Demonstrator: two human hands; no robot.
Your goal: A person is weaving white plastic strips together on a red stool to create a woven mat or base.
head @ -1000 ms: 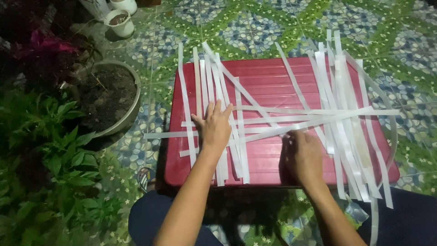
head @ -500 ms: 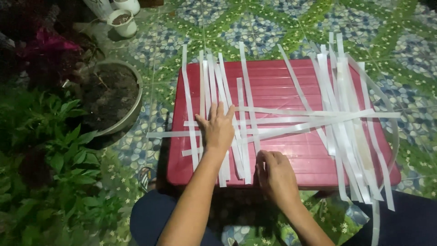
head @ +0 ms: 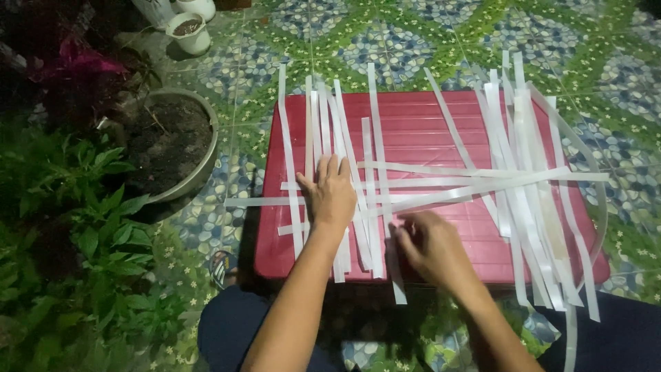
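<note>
A red plastic lid-like surface [head: 427, 131] lies on the patterned floor with several long white strips [head: 523, 172] across it. My left hand [head: 330, 193] presses flat, fingers spread, on a group of upright strips [head: 323, 124] at the left side. My right hand [head: 430, 244] is near the front edge, its fingers pinching the lower part of one upright strip [head: 375, 207]. Horizontal strips [head: 482, 182] cross the middle of the surface, passing under my left hand. A loose pile of strips lies on the right part.
A round pot of soil [head: 169, 141] stands left of the red surface, with green leafy plants [head: 82, 248] beside it. A small white pot [head: 189, 31] sits at the back left. My knees in dark trousers [head: 234, 331] are below.
My right hand has moved left from the right pile to the front middle. One upright strip now lies straighter beside the left group. My left hand has stayed put.
</note>
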